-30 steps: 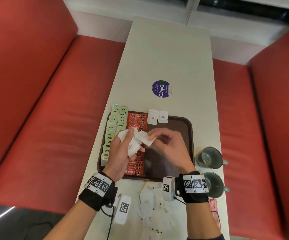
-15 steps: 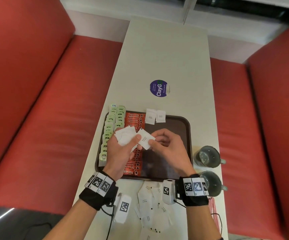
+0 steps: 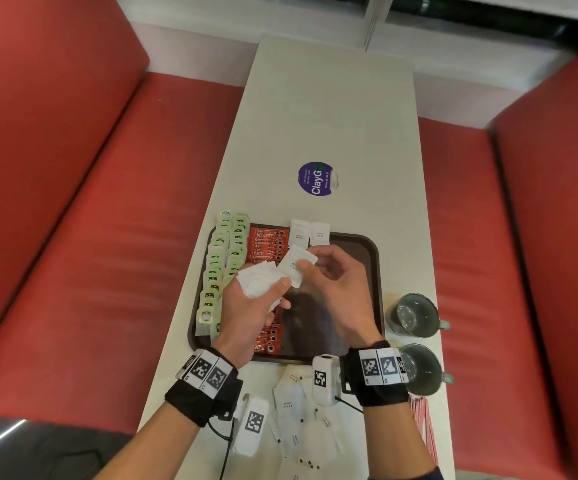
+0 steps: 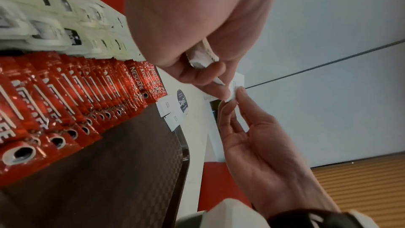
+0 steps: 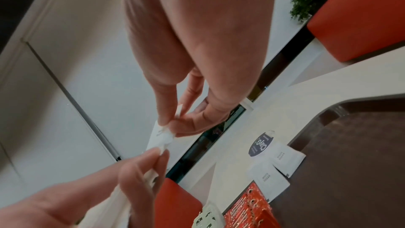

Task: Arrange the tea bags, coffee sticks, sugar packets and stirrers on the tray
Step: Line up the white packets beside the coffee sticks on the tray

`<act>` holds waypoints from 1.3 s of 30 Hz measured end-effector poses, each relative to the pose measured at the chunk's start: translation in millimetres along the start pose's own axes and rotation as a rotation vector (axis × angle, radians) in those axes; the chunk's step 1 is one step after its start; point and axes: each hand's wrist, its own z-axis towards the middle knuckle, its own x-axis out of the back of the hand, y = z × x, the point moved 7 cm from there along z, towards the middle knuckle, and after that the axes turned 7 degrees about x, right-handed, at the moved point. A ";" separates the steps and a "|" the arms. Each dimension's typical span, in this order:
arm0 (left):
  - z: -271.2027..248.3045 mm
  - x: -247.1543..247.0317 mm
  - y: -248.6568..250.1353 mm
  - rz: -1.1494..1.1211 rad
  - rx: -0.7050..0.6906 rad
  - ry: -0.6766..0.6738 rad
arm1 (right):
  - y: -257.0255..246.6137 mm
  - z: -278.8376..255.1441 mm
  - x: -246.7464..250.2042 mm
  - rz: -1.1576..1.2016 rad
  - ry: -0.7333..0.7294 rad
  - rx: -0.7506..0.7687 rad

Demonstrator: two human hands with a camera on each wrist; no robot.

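Observation:
A dark brown tray (image 3: 370, 258) lies on the white table. Along its left side run green tea bags (image 3: 220, 258), then red coffee sticks (image 3: 266, 242). Two white sugar packets (image 3: 310, 232) rest on its far rim. My left hand (image 3: 256, 292) grips a bundle of sugar packets (image 3: 258, 280) above the tray. My right hand (image 3: 318, 268) pinches one sugar packet (image 3: 294, 265) at that bundle's top; the right wrist view shows the pinched sugar packet (image 5: 161, 136) held by both hands' fingertips. More loose sugar packets (image 3: 291, 410) lie on the table in front of the tray. Red stirrers (image 3: 422, 424) sit at the near right edge.
Two glass mugs (image 3: 414, 315) stand right of the tray. A purple round sticker (image 3: 317, 178) is on the table beyond it. Red bench seats (image 3: 90, 237) flank the narrow table on both sides.
Both hands have shifted slightly toward the tray's far end. The right hand keeps drawing a single packet from the bundle that the left hand holds.

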 end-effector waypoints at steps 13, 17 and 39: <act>6.9 19.5 -9.9 -0.013 0.028 0.046 | 41.8 50.8 52.3 -0.464 0.188 -0.047; 9.6 27.7 -13.1 -0.007 0.042 0.038 | 62.5 93.9 62.0 -0.699 0.069 -0.022; 13.2 33.1 -16.3 0.005 0.063 0.011 | 105.7 123.7 37.6 -0.859 0.078 -0.081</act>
